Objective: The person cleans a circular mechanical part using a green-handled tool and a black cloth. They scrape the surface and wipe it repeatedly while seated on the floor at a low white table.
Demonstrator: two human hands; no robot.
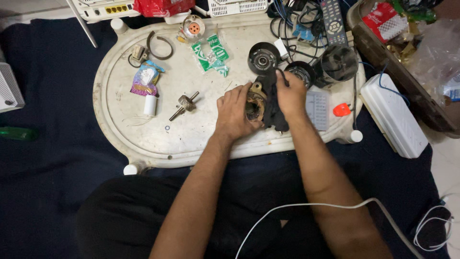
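Motor stator (255, 105), coppery and grimy, sits gripped in the left hand (234, 115) while the right hand (291, 96) clutches a black cloth (274, 112).

Motor part (255, 104): mostly covered by your left hand (234, 115) and the black cloth (274, 103) under your right hand (290, 94); you cannot tell its full shape. Fingertips of both hands: tucked out of view, so how tight each grip is stays unclear. Router (101, 8), red packet (160, 6), white basket (235, 5): cut off at the top edge. Cardboard box (383, 57): cropped at the right corner. Washer (166, 128) on the surface (143, 139): too small to make out. Your elbows: cut off below.
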